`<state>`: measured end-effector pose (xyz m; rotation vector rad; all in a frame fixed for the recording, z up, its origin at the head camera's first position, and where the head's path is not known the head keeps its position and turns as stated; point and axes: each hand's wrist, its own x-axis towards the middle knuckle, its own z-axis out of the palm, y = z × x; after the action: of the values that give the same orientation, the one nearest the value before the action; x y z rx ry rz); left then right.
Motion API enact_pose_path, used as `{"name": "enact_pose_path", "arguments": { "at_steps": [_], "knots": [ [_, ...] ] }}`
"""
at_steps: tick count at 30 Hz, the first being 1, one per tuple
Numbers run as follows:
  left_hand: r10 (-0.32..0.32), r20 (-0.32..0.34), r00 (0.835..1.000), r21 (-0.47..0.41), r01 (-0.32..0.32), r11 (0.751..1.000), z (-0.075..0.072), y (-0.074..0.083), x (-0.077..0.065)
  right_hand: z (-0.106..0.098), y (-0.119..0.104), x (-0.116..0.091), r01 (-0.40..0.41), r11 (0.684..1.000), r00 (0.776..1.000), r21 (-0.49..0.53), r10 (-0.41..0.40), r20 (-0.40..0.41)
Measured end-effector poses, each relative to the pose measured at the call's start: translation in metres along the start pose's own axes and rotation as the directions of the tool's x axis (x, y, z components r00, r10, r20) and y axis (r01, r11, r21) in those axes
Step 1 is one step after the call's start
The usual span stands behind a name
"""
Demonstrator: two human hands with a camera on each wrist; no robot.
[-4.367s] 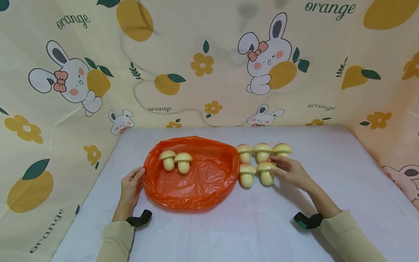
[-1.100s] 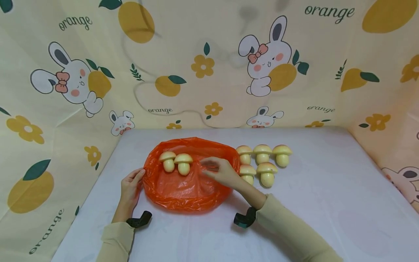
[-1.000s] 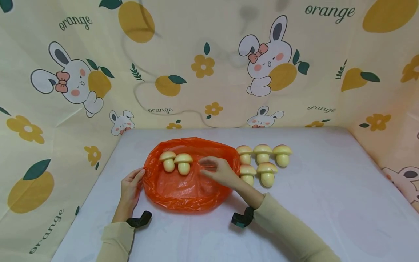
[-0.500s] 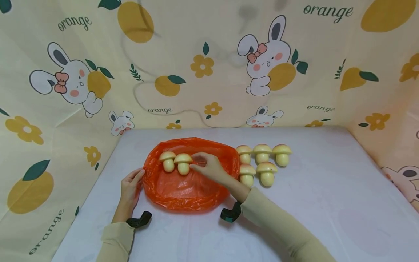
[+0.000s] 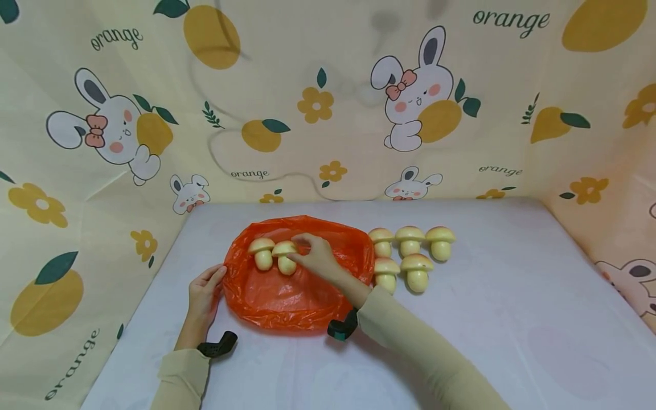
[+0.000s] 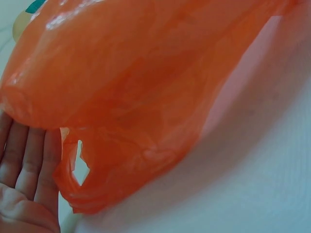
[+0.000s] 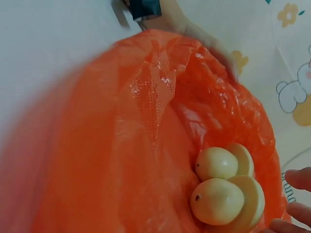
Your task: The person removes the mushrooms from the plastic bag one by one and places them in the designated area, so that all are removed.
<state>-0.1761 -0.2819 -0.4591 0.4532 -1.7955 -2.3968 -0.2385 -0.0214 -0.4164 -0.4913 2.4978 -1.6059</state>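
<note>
A red-orange plastic bag (image 5: 307, 322) lies spread on the table with its mouth facing up. At its left rim my left hand (image 5: 205, 287) pinches the edge; the left wrist view shows the palm and long fingers (image 6: 31, 170), their tips hidden behind the film. Inside the bag sit two cream toy mushrooms, a left mushroom (image 5: 263, 260) and a right mushroom (image 5: 287, 265), side by side. My right hand (image 5: 320, 259) reaches over the bag, its spread fingers and thumb at the right mushroom's cap. A gap shows between fingers and mushroom in the right wrist view.
Beyond the bag's right rim, several more toy mushrooms (image 5: 417, 279) stand in two rows on the white table (image 5: 410, 359). A patterned cloth (image 5: 328, 136) with rabbits and oranges hangs behind. Each wrist carries a black device (image 5: 217, 344).
My right hand has left the mushrooms on the right and moved left into the bag, up to the right mushroom, which now leans slightly. My left hand stays at the rim.
</note>
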Motion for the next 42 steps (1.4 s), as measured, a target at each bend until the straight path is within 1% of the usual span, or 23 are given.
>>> {"name": "enact_pose_path", "arguments": {
  "at_steps": [6,10,15,21,26,32,40,42],
  "knots": [
    [0.004,0.004,1.000,0.002,-0.004,1.000,0.000,0.000,0.000,0.005,-0.002,0.008,-0.064,0.998,0.998,0.002,0.064,-0.002],
    [-0.004,-0.008,1.000,0.006,0.004,1.000,-0.001,-0.001,0.001,0.010,-0.002,0.012,-0.092,0.996,0.996,0.007,0.092,-0.007],
    [-0.023,-0.019,1.000,0.027,0.024,0.999,0.000,-0.001,0.002,0.015,0.002,0.017,-0.123,0.992,0.992,-0.001,0.123,-0.021],
    [-0.021,-0.012,1.000,0.013,0.021,1.000,0.000,0.000,0.002,0.019,0.007,0.020,-0.169,0.986,0.986,-0.014,0.169,-0.008],
    [0.006,-0.008,1.000,0.005,-0.005,1.000,-0.001,-0.002,0.001,0.022,0.009,0.018,-0.171,0.985,0.985,-0.022,0.171,-0.016],
    [0.052,-0.002,0.999,-0.028,-0.052,0.998,-0.002,-0.007,0.004,0.022,0.014,0.017,-0.137,0.990,0.990,-0.030,0.135,-0.048],
    [0.050,0.002,0.999,-0.031,-0.050,0.998,-0.003,-0.008,0.005,0.019,0.011,0.019,-0.159,0.987,0.986,0.022,0.159,-0.039],
    [0.051,0.006,0.999,-0.037,-0.051,0.998,-0.003,-0.008,0.005,0.018,0.009,0.019,-0.153,0.988,0.987,0.029,0.154,-0.033]
  ]
}}
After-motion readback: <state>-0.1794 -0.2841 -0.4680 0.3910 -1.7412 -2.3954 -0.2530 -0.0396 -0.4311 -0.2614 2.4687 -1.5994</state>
